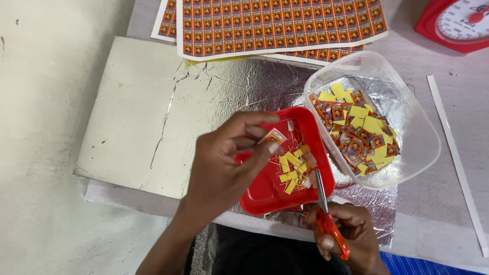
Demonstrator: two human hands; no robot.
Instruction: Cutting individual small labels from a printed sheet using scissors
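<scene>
At the left of the frame, bare pale floor is running beside a board covered in creased silver foil. Just left of centre, your left hand is hovering over a red tray, its thumb and fingertips closing on a small label; the other fingers are curled loosely. The label looks paper-thin, nearly weightless and easily bent, so a light pinch at its edge seems the best hold. The tray is holding yellow paper offcuts and thin slivers.

At lower centre right, your right hand is wrapping around the orange handles of a pair of scissors, whose blades are lying almost together and pointing up into the tray. They should feel stiff and sharp at the tip.

To the right, a clear plastic tub is holding a loose heap of cut labels, red faces and yellow backs mixed. Along the top, uncut printed sheets are running out of frame. A red scale is cut off at the upper right corner, and a white paper strip is lying along the right edge.

The label's face is partly hidden by your fingers, and your palms are out of sight.
</scene>
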